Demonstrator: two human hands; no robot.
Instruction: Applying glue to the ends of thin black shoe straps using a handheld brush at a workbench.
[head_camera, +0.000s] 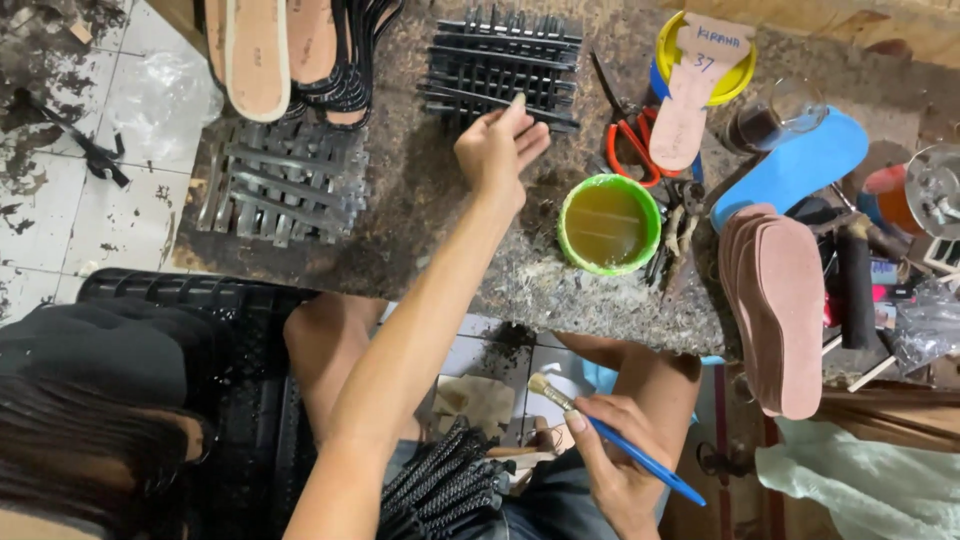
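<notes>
My left hand (498, 148) reaches across the worktable and pinches a black strap in the far stack of black straps (500, 62). My right hand (612, 455) rests low over my lap, gripping a blue-handled brush (610, 437) with its bristles pointing up and left. A bundle of black woven straps (445, 490) lies on my lap. A green pot of yellowish glue (608, 223) stands on the table to the right of my left hand.
A second grid of black straps (280, 182) lies at the table's left. Tan insoles (262, 50) sit at the far left, pink insoles (780, 305) at the right, with a blue insole (800, 165), orange-handled scissors (630, 135) and a black crate (250, 340) nearby.
</notes>
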